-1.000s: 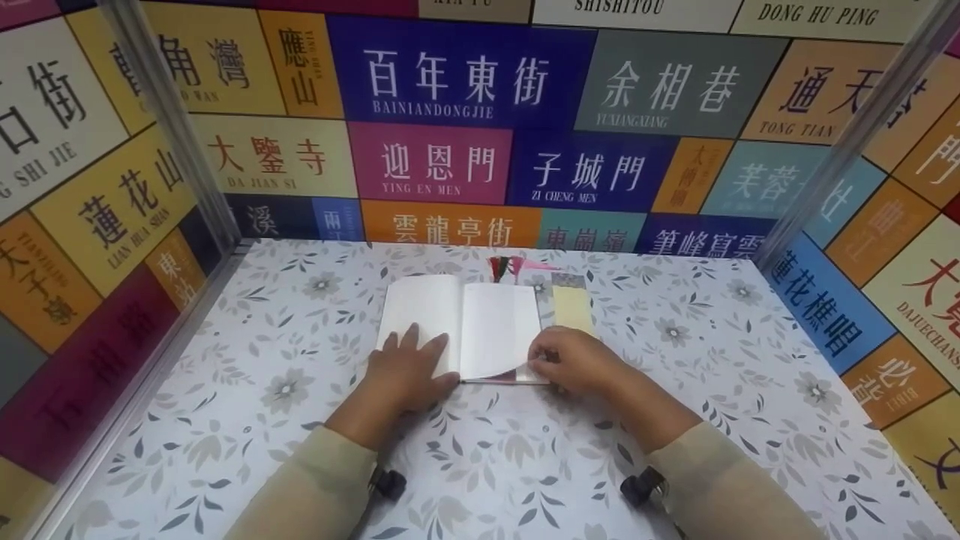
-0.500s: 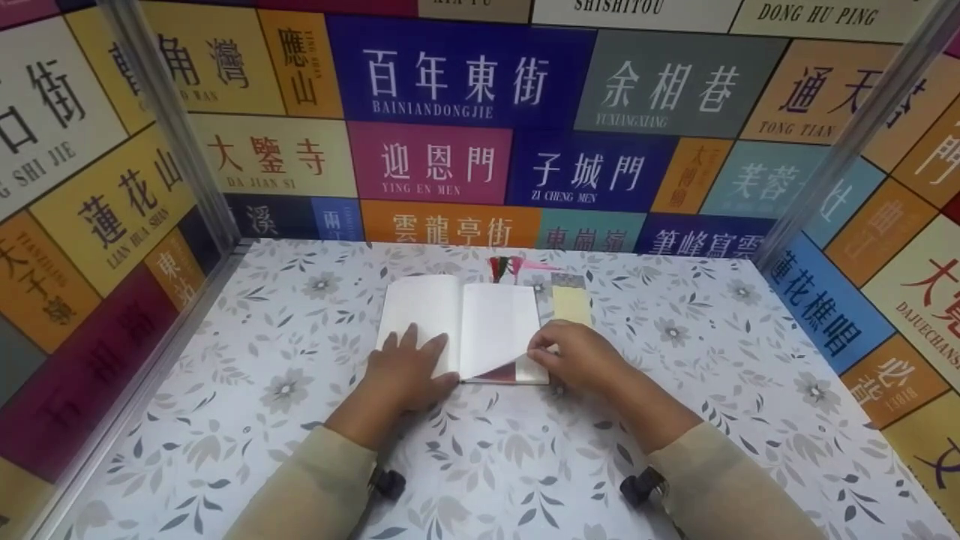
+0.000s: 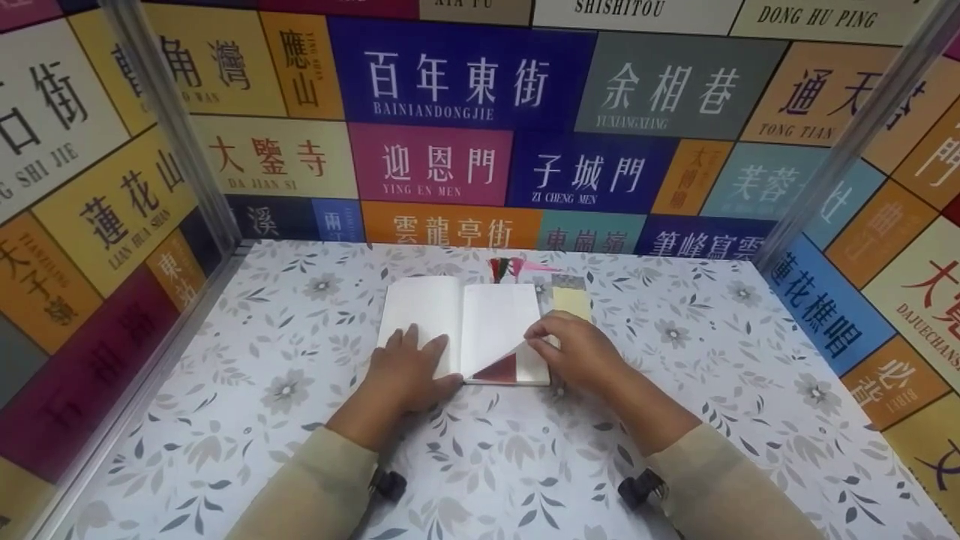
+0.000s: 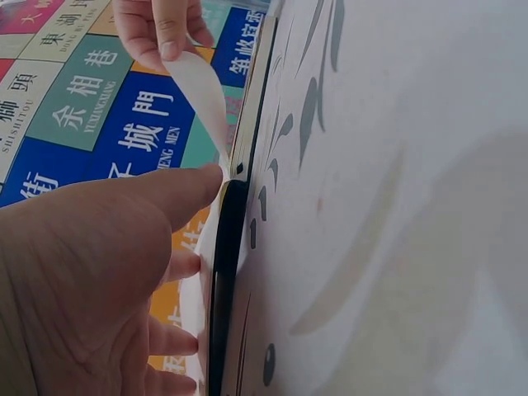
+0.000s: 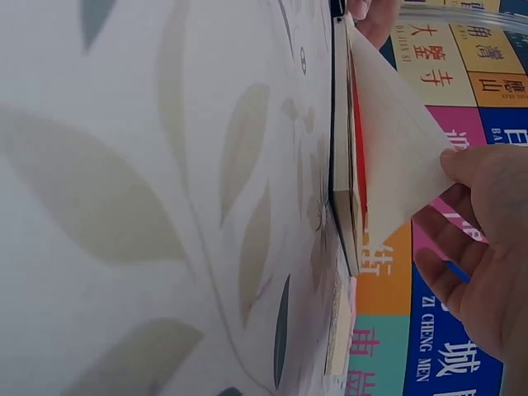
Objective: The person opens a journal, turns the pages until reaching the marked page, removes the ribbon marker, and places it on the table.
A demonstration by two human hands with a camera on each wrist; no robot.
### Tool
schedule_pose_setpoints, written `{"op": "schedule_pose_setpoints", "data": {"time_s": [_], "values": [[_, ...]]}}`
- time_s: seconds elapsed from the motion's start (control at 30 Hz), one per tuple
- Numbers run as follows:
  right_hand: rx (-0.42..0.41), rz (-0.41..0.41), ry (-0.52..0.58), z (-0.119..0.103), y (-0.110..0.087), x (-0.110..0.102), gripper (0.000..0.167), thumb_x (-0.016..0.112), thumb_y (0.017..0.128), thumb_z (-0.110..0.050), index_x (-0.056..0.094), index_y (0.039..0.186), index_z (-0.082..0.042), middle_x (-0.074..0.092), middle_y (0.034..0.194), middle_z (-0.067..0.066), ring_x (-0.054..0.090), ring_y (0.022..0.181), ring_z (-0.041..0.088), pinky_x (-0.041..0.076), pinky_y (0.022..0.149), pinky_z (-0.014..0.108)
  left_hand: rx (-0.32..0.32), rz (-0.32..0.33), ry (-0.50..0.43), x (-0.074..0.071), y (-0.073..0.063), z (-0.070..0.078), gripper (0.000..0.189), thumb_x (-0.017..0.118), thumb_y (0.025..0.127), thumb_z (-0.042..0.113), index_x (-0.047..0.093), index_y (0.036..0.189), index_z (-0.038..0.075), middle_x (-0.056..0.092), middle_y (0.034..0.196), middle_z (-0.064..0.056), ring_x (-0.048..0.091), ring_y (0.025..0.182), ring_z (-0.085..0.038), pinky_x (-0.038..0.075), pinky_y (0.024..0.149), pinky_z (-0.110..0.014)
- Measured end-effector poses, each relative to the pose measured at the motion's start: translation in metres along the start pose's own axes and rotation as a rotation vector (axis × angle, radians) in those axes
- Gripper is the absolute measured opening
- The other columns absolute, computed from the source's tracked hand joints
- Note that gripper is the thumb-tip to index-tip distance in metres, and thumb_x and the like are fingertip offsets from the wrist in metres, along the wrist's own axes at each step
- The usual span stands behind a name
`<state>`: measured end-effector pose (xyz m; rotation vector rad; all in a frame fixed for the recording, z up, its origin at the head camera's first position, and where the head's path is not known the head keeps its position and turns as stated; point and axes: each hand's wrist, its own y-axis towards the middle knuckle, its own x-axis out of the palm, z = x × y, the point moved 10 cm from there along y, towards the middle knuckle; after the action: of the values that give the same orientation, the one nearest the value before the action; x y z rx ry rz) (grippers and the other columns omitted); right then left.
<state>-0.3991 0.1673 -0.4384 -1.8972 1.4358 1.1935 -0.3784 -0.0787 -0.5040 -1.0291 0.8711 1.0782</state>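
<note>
A notebook (image 3: pixel 420 304) lies spread on the table, its visible pages blank. My left hand (image 3: pixel 409 369) rests with fingers spread on the left page, the thumb near the spine's lower end. Between thumb and finger, my right hand (image 3: pixel 577 351) pinches the lower right corner of a right-hand page (image 5: pixel 404 136) and holds it lifted. Beneath that raised corner shows a dark red piece (image 3: pixel 499 369), seen as a bright red edge in the right wrist view. What this red piece is, I cannot tell.
Past the notebook's top edge lie red, green and pink tassels (image 3: pixel 506 268). A pale yellow pad or card (image 3: pixel 571 300) with a grey top sits right of the notebook. Panels with printed characters (image 3: pixel 457 82) enclose the floral-patterned table (image 3: pixel 292 450).
My right hand has moved slightly up, lifting the page corner higher. More of the dark red piece beneath is uncovered. The left hand has stayed in place.
</note>
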Motion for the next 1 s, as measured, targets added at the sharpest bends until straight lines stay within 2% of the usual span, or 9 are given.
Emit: {"op": "schedule_pose_setpoints", "data": {"time_s": [0.17,0.37,0.57,0.73,1.0], "values": [[-0.027,0.088,0.002,-0.01,-0.001,-0.009,0.01,0.073,0.103,-0.026,0.078,0.112,-0.027,0.074,0.115,-0.01,0.07,0.12,0.017,0.058,0.111,0.043,0.014,0.01,-0.012,-0.001,0.001,0.004,0.091,0.068,0.094,0.069,0.03,0.17,0.036,0.014,0.183,-0.007,0.007,0.17,-0.036,0.017,0.136,-0.066],[-0.062,0.168,-0.003,-0.027,-0.001,-0.014,0.008,0.073,0.104,-0.028,0.077,0.11,-0.03,0.072,0.115,-0.013,0.068,0.122,0.016,0.058,0.111,0.041,0.034,0.027,-0.014,-0.002,0.002,0.005,0.093,0.071,0.092,0.068,0.032,0.17,0.033,0.016,0.182,-0.006,0.01,0.17,-0.034,0.018,0.136,-0.065],[-0.115,0.204,0.013,-0.041,0.003,-0.016,0.013,0.071,0.105,-0.027,0.08,0.114,-0.025,0.071,0.119,-0.009,0.065,0.124,0.019,0.056,0.112,0.043,0.053,0.062,0.008,-0.007,-0.002,0.009,0.093,0.071,0.092,0.068,0.036,0.168,0.029,0.022,0.18,-0.01,0.016,0.169,-0.037,0.022,0.134,-0.065],[-0.129,0.22,0.029,-0.051,0.006,-0.015,0.014,0.07,0.105,-0.027,0.08,0.115,-0.027,0.07,0.121,-0.008,0.064,0.125,0.017,0.057,0.113,0.041,0.059,0.08,0.035,-0.009,-0.001,0.01,0.093,0.071,0.091,0.07,0.039,0.167,0.027,0.026,0.179,-0.01,0.02,0.168,-0.037,0.025,0.133,-0.066],[-0.189,0.244,0.028,-0.073,0.014,-0.014,0.013,0.069,0.105,-0.028,0.08,0.114,-0.029,0.07,0.119,-0.008,0.063,0.12,0.015,0.058,0.111,0.037,0.047,0.072,0.024,-0.007,0.002,0.009,0.095,0.072,0.089,0.07,0.037,0.168,0.03,0.025,0.18,-0.008,0.019,0.168,-0.035,0.023,0.134,-0.065]]}}
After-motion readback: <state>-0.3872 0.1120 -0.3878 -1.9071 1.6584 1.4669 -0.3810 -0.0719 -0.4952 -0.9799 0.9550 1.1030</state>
